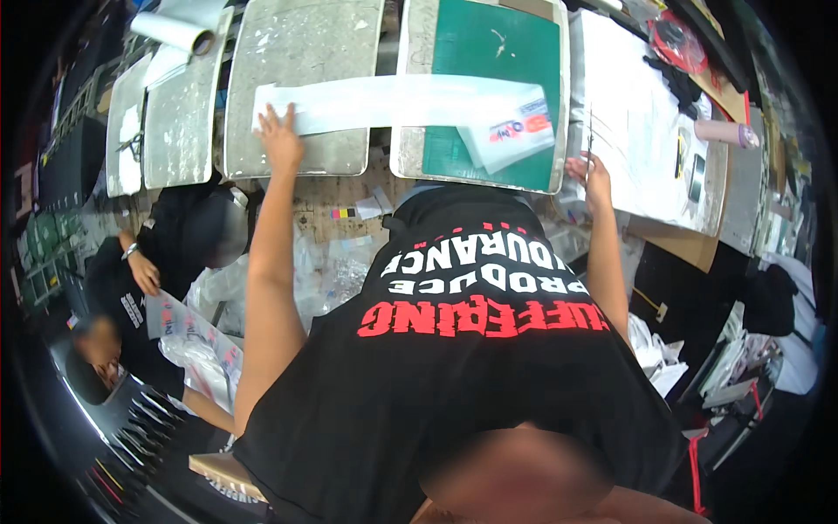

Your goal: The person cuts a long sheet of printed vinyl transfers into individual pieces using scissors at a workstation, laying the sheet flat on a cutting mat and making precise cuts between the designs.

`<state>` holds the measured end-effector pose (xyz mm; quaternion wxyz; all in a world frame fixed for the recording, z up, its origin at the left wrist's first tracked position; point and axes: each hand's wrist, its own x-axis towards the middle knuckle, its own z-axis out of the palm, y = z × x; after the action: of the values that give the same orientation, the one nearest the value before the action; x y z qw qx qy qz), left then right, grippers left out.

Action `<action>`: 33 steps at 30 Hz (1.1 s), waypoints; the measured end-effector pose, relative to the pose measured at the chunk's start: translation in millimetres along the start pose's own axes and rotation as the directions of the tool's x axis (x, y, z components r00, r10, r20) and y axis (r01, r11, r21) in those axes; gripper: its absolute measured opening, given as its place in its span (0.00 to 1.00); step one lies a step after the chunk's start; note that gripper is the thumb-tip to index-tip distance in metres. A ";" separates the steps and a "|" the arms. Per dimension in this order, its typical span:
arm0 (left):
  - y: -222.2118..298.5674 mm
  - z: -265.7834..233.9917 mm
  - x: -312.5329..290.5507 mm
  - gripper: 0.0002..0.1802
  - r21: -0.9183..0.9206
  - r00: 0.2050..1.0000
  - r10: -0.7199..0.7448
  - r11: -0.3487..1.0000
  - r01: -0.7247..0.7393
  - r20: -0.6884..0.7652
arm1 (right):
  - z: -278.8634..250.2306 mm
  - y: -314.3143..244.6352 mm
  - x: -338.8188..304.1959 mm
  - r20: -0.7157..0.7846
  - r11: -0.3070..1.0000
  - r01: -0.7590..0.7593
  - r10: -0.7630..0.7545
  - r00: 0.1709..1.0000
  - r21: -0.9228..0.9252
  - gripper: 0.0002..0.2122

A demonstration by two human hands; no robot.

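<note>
Boards (301,44), translucent printed strip (367,103) — left hand (281,144) spread atop, right hand (597,181) holding dark tool (590,133)

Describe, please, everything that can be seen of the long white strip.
The long white strip looks like thin, slightly translucent film. It lies nearly flat, spanning the gap from the grey board to the green mat. The left hand touches its left end; blue and red print shows near its right end.

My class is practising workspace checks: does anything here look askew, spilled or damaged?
Mildly, yes. Paper scraps lie strewn on the floor, as if dropped. On the green mat, the printed right end of the plastic strip slants out of line with the rest.
</note>
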<state>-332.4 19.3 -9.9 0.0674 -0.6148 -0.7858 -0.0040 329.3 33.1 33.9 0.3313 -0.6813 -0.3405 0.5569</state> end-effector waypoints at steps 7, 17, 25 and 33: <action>-6.9 -10.6 29.0 0.42 -0.004 0.965 -0.123 0.992 0.127 0.232 | -20.7 35.7 -33.7 -0.258 0.998 0.030 -0.017 0.966 0.046 0.22; 228.1 -52.1 -14.5 0.14 -0.821 0.904 0.265 0.553 0.143 0.336 | -62.4 11.0 -11.1 -0.533 0.935 -0.015 -0.189 0.825 -0.354 0.25; 384.0 -89.6 -85.1 0.13 -0.619 0.548 0.394 0.072 0.782 0.738 | -109.9 6.7 29.9 -0.600 0.864 -0.139 -0.211 0.772 -0.483 0.30; 415.3 -76.1 -57.1 0.13 -0.778 0.937 0.150 0.605 0.167 0.317 | -95.8 -13.6 62.4 -0.428 0.743 -0.004 -0.381 0.820 -0.669 0.31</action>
<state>90.2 58.8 27.4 -0.3539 -0.5665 -0.7032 -0.2434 431.6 85.6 27.3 0.2162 -0.8404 -0.4730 0.1525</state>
